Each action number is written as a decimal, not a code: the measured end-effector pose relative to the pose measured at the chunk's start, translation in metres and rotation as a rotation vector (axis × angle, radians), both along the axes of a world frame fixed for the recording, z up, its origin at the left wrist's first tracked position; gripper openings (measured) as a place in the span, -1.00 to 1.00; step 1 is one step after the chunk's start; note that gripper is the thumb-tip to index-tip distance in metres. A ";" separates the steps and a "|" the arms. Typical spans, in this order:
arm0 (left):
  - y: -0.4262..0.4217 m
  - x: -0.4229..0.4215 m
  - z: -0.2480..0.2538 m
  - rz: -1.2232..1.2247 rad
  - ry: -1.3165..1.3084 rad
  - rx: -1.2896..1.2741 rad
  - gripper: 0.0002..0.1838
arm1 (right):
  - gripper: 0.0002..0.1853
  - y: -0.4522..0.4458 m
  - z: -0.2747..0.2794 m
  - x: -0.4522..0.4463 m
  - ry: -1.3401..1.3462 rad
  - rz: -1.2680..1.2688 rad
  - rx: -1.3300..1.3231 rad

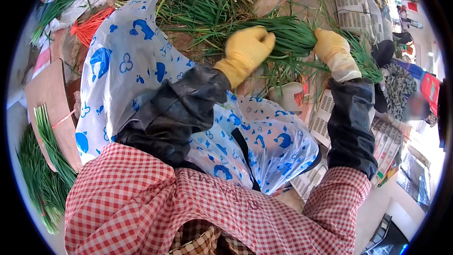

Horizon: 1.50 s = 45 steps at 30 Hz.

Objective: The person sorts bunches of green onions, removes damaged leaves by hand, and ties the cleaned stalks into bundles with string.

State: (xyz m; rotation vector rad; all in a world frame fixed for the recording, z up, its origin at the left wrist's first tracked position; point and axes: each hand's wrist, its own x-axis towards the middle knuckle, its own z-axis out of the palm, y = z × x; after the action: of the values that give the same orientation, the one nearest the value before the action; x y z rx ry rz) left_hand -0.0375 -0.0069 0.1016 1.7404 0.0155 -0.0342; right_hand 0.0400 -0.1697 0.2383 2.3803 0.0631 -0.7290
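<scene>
A bunch of long green chives (288, 36) stretches between my two hands. My right hand (334, 52), in a yellow rubber glove, is closed around the bunch at its right part, and green leaves stick out past it. My left hand (247, 53), in the same kind of glove, is by the left part of the bunch. Its fingers are curled closed and slightly blurred, and whatever they hold is hidden. Behind the hands lies a big heap of loose chives (203, 0). Below them, a plastic apron with blue prints (278, 137) covers my lap.
Tied chives (49, 137) lie on a brown board (52, 97) at the left, with more chives (35, 174) beside it. Red ties (89, 26) sit near my left knee. Plastic crates (354, 9) stand at the right. Another person in camouflage clothing (400, 89) is at far right.
</scene>
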 end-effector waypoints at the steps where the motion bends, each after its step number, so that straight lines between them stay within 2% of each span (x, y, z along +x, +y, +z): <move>1: -0.013 -0.004 -0.004 -0.161 0.352 -0.264 -0.67 | -0.69 0.003 0.002 -0.001 0.004 -0.007 0.002; 2: -0.021 -0.008 -0.007 -0.322 0.703 -0.528 -0.63 | -0.69 0.004 0.002 -0.001 0.008 -0.013 0.004; 3: -0.023 -0.011 -0.011 -0.321 0.705 -0.528 -0.63 | -0.69 0.004 0.001 0.000 0.009 -0.014 0.005; 5: -0.028 -0.018 -0.018 -0.363 1.116 -0.931 -0.63 | -0.70 0.000 -0.003 0.001 -0.005 0.028 0.024; 6: -0.030 -0.019 -0.025 -0.364 1.121 -0.932 -0.63 | -0.70 0.000 -0.004 0.000 -0.001 0.025 0.022; 8: -0.033 -0.020 -0.040 -0.297 1.379 -1.377 -0.72 | -0.71 0.003 -0.005 0.000 -0.001 0.016 0.017; 9: -0.037 -0.021 -0.043 -0.295 1.379 -1.378 -0.72 | -0.71 0.005 -0.005 -0.001 0.000 0.017 0.017; 11: -0.047 -0.021 -0.046 -0.064 1.347 -1.347 -0.79 | -0.71 0.010 -0.002 -0.005 -0.017 0.033 0.011; 12: -0.047 -0.023 -0.047 -0.065 1.346 -1.347 -0.79 | -0.71 0.009 -0.003 -0.005 -0.018 0.033 0.011; 15: -0.046 -0.033 -0.045 -0.040 1.296 -1.200 -0.74 | -0.70 0.006 -0.003 -0.004 -0.015 0.043 0.003; 17: -0.032 -0.042 -0.043 -0.288 1.277 -1.035 -0.76 | -0.61 0.002 0.000 -0.002 0.028 0.038 0.024; 18: -0.026 -0.047 -0.046 -0.284 1.272 -1.029 -0.76 | -0.61 -0.002 0.000 -0.001 0.023 0.040 0.031; 21: -0.008 -0.063 -0.076 -0.604 1.151 -0.786 -0.70 | -0.61 -0.016 -0.002 0.003 -0.003 0.046 0.033; 22: -0.001 -0.061 -0.084 -0.602 1.146 -0.783 -0.70 | -0.61 -0.018 -0.002 0.004 -0.002 0.043 0.026; 24: 0.009 -0.049 -0.094 -0.881 1.160 -0.220 -0.72 | -0.61 -0.022 -0.004 0.007 0.000 0.038 0.018; 25: 0.010 -0.046 -0.094 -0.822 1.116 0.029 -0.73 | -0.62 -0.023 -0.004 0.008 -0.002 0.027 0.025; 26: 0.014 -0.043 -0.095 -0.824 1.117 0.028 -0.73 | -0.62 -0.025 -0.006 0.010 -0.003 0.015 0.032; 28: 0.026 -0.036 -0.100 -0.881 0.883 0.361 -0.74 | -0.63 -0.022 -0.005 0.009 0.000 -0.005 0.016; 29: 0.025 -0.036 -0.121 -0.867 0.891 0.507 -0.73 | -0.64 -0.019 -0.005 0.008 0.002 -0.024 0.003; 30: 0.034 -0.037 -0.122 -0.868 0.894 0.506 -0.73 | -0.64 -0.019 -0.005 0.008 0.004 -0.024 0.003; 32: 0.059 -0.037 -0.115 -0.636 1.022 -0.018 -0.68 | -0.64 -0.020 -0.005 0.006 -0.003 -0.024 0.015; 33: 0.070 -0.037 -0.113 -0.474 1.177 -0.351 -0.64 | -0.64 -0.022 -0.006 0.006 -0.003 -0.025 0.015; 36: 0.083 -0.029 -0.129 -0.166 1.327 -0.777 -0.61 | -0.64 -0.026 -0.007 0.007 -0.007 -0.044 0.018; 37: 0.078 -0.032 -0.143 -0.164 1.328 -0.777 -0.61 | -0.64 -0.025 -0.007 0.005 -0.006 -0.040 0.019; 39: 0.061 -0.040 -0.172 0.202 1.213 -0.983 -0.51 | -0.64 -0.025 -0.007 0.004 -0.003 -0.038 0.017; 42: 0.035 -0.048 -0.181 0.289 1.341 -0.967 -0.41 | -0.60 -0.025 -0.008 0.004 -0.025 -0.010 0.050; 44: 0.021 -0.049 -0.185 0.218 1.393 -0.968 -0.42 | -0.58 -0.023 -0.009 0.005 -0.032 -0.030 0.043; 45: 0.016 -0.048 -0.162 0.206 1.377 -1.036 -0.43 | -0.58 -0.022 -0.010 0.005 -0.028 -0.029 0.038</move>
State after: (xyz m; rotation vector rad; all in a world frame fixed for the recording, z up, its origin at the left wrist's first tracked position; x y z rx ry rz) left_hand -0.0851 0.0088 -0.0605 0.4155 0.9945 -0.9075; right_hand 0.0447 -0.1917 0.2287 2.4319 0.0307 -0.7145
